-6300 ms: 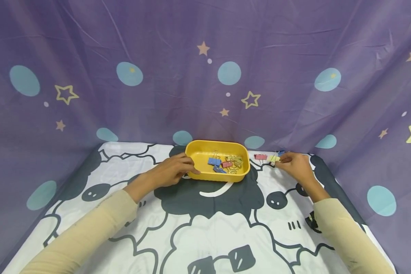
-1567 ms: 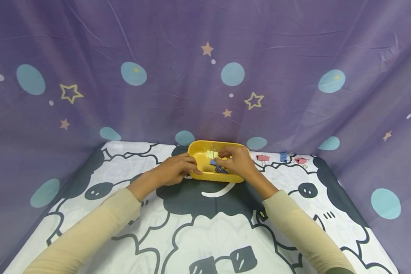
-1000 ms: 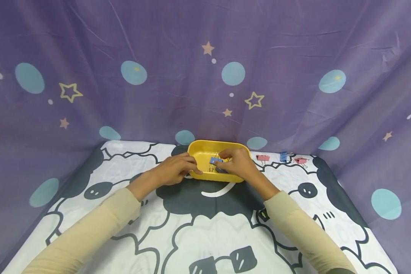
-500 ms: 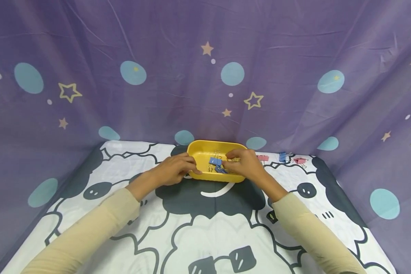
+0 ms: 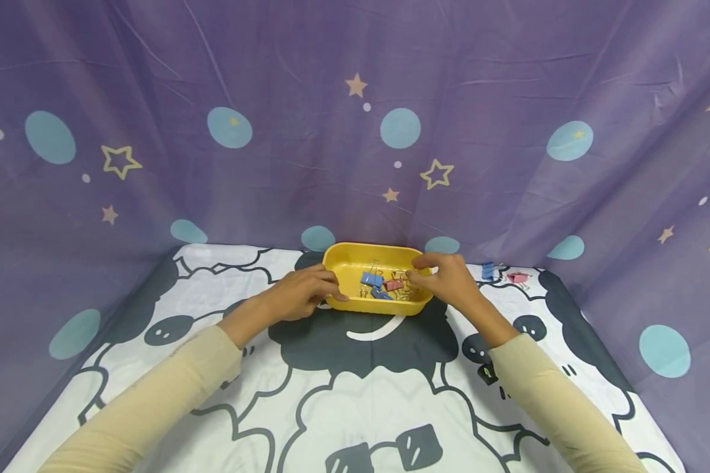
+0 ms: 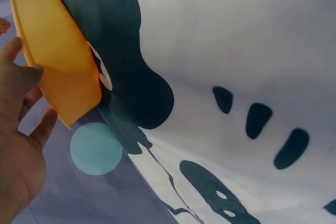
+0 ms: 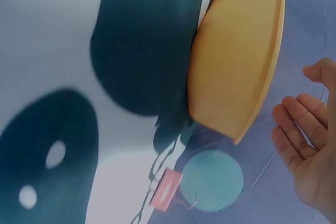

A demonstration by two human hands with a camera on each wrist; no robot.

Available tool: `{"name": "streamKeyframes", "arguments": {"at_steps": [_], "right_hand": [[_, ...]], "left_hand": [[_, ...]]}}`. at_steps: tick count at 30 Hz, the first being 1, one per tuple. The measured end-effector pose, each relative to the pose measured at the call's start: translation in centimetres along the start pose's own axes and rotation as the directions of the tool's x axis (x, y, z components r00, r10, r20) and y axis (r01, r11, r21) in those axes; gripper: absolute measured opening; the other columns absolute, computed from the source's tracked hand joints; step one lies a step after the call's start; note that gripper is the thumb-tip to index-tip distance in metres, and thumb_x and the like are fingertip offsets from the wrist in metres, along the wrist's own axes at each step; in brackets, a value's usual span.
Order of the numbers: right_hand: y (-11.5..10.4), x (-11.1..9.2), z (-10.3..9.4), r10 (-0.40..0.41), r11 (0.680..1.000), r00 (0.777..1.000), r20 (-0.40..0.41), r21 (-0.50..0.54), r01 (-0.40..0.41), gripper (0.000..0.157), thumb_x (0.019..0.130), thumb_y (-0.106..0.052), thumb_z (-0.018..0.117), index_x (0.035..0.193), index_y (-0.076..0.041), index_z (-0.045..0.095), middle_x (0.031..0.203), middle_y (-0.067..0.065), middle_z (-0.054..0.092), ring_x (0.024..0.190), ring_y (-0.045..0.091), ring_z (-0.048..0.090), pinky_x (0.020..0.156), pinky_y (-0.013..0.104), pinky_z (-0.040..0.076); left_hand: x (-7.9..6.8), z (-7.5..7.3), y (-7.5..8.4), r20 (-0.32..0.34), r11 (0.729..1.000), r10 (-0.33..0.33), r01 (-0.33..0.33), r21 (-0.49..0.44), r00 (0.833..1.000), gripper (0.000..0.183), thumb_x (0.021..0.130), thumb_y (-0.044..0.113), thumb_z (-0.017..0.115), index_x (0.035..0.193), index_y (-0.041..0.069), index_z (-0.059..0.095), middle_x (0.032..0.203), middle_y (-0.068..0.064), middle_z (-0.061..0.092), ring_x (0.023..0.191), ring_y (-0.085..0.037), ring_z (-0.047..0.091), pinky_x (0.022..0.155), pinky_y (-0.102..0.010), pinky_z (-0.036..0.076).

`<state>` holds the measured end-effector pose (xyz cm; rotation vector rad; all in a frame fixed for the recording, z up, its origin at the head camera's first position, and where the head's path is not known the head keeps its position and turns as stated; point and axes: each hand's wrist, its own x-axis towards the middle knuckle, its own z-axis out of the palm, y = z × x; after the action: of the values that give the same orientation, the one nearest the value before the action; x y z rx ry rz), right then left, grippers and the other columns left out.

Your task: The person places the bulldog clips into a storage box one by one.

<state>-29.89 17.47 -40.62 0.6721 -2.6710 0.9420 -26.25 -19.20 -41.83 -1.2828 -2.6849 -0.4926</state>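
Observation:
A yellow plastic tray (image 5: pixel 338 303) stands at the back of the table, against the curtain. Inside are a blue binder clip (image 5: pixel 372 279), a darker blue one (image 5: pixel 381 293), a pink binder clip (image 5: pixel 393 284) and several gold wire handles. My left hand (image 5: pixel 304 292) grips the tray's left end, thumb on its near rim. Over the tray's right end is my right hand (image 5: pixel 448 281), thumb and fingers apart in the right wrist view; nothing shows between them there. Its fingertips overlap the clips at that end and partly hide them.
On the cloth right of the tray lie a blue binder clip (image 5: pixel 488 270) and a pink binder clip (image 5: pixel 517 278). The right wrist view shows a pink clip (image 7: pixel 166 190) near the tray's end, hidden by my hand from above. A purple curtain (image 5: pixel 254 197) rises behind.
My right hand has moved rightward from the tray's middle to its right end, uncovering the pink clip inside. A yellow clip went from the table into the tray earlier. My left hand stays put.

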Motion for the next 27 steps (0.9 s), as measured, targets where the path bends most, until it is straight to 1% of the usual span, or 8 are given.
{"name": "streamKeyframes", "arguments": {"at_steps": [6,13,19,22,27], "right_hand": [[1.3,-0.3,-1.2,0.036,0.999,0.999,-0.011,-0.025,-0.036,0.036,0.098,-0.029,0.085,0.122,-0.001,0.086,0.116,0.017,0.087,0.113,0.039,0.082,0.097,0.06,0.066],[3.3,-0.7,-2.7,0.055,0.997,0.997,-0.062,-0.049,-0.058,0.033,0.099,-0.027,0.083,0.119,0.0,0.086,0.113,0.019,0.086,0.111,0.044,0.082,0.095,0.062,0.065],[4.4,-0.9,-3.9,0.077,0.994,0.993,-0.086,-0.073,-0.084,0.033,0.098,-0.027,0.084,0.12,-0.002,0.085,0.114,0.018,0.087,0.112,0.043,0.083,0.092,0.061,0.066],[5.0,-1.0,-4.2,0.105,0.992,0.99,-0.09,-0.055,-0.111,0.033,0.099,-0.025,0.085,0.121,-0.001,0.084,0.117,0.019,0.086,0.113,0.043,0.083,0.092,0.061,0.066],[6.0,-1.3,-4.5,0.148,0.988,0.985,-0.092,-0.026,-0.151,0.035,0.101,-0.026,0.084,0.124,0.0,0.083,0.121,0.021,0.085,0.116,0.044,0.082,0.096,0.063,0.065]], "left_hand": [[0.0,0.2,-0.1,-0.002,1.0,-0.008,0.008,0.008,1.0,0.053,0.1,-0.012,0.066,0.127,0.027,0.088,0.112,0.007,0.076,0.105,-0.015,0.062,0.091,-0.036,0.058],[-0.1,0.3,-0.2,0.005,1.0,-0.013,0.013,0.001,1.0,0.053,0.1,-0.012,0.066,0.128,0.027,0.087,0.112,0.006,0.076,0.105,-0.016,0.062,0.091,-0.036,0.058],[-0.1,0.2,-0.1,0.002,1.0,-0.012,0.012,0.004,1.0,0.052,0.1,-0.012,0.067,0.129,0.027,0.087,0.113,0.005,0.076,0.106,-0.015,0.062,0.092,-0.036,0.058],[-0.1,0.1,-0.1,-0.004,1.0,-0.009,0.009,0.008,1.0,0.052,0.1,-0.012,0.068,0.128,0.027,0.087,0.113,0.005,0.076,0.107,-0.015,0.062,0.092,-0.036,0.059],[-0.2,0.2,-0.1,-0.008,1.0,-0.009,0.009,0.006,1.0,0.052,0.099,-0.012,0.067,0.128,0.026,0.088,0.113,0.005,0.076,0.107,-0.015,0.062,0.092,-0.036,0.059]]}}
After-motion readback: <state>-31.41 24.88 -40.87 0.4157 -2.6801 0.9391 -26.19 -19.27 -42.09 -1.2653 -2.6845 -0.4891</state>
